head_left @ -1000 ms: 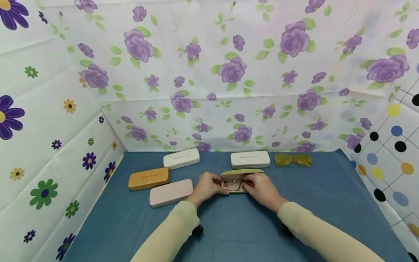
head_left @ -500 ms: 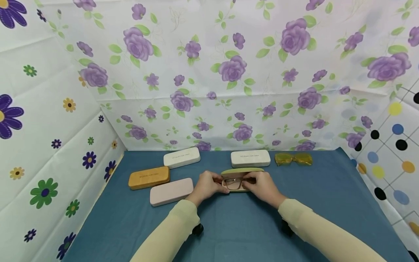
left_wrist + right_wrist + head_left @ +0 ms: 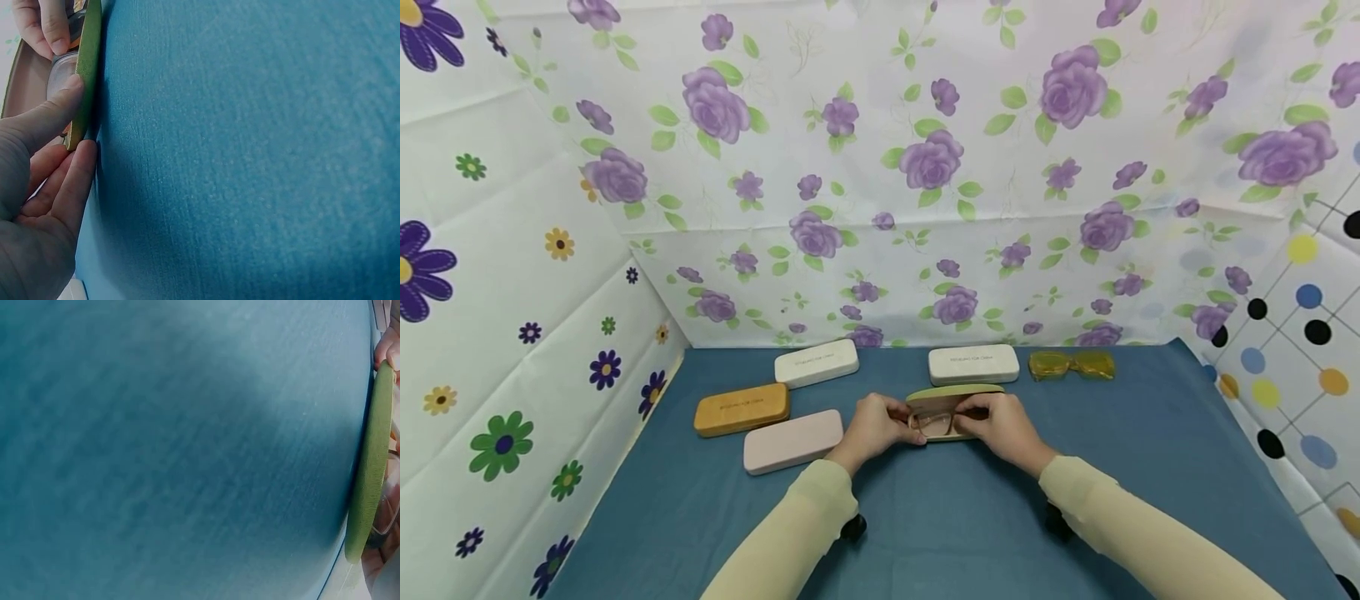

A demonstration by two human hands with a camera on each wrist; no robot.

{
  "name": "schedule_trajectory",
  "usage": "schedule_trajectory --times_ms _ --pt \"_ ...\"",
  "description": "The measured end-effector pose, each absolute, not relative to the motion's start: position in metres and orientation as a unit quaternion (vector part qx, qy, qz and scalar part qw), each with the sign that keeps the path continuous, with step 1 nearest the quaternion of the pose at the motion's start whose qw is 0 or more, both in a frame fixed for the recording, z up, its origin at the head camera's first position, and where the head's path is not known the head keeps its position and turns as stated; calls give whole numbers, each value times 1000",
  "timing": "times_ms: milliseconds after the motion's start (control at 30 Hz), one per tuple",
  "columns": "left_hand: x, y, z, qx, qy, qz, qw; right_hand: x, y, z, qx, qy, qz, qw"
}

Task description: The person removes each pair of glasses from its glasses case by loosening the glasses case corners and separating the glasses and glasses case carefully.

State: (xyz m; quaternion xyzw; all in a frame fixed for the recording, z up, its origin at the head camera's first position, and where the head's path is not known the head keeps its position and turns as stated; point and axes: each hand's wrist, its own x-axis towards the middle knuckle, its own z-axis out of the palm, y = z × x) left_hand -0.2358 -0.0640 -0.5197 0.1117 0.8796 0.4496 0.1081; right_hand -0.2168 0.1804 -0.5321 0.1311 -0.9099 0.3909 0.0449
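Observation:
A green glasses case [image 3: 955,389] with a pinkish lining stands open on the table, its lid raised at the back. Clear-lens eyeglasses [image 3: 936,425] with a thin frame sit in its lower half. My left hand [image 3: 880,429] grips the case's left end; in the left wrist view, its thumb lies over the front rim, near a lens [image 3: 60,72], and the fingers curl under the corner. My right hand [image 3: 1003,427] is at the other end, thumb and forefinger pinching the right side of the eyeglasses. In the right wrist view, the case's green wall [image 3: 369,481] hides much of that hand.
Left of the hands lie a pink case [image 3: 793,442], an orange case [image 3: 741,409] and a white case [image 3: 816,363], all shut. Behind the green case is another white case [image 3: 973,365], with yellow-tinted glasses [image 3: 1072,365] to its right. Flowered cloth walls [image 3: 880,275] border the blue table.
The eyeglasses have turned slightly within the case, their frame now sitting a little differently between the hands. My right fingers have shifted slightly; the left hand and the case stay put.

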Motion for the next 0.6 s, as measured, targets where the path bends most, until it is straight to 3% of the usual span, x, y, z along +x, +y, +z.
schedule_trajectory --times_ms 600 --pt "-237 -65 -522 116 879 450 104 -217 183 -528 128 -890 436 39"
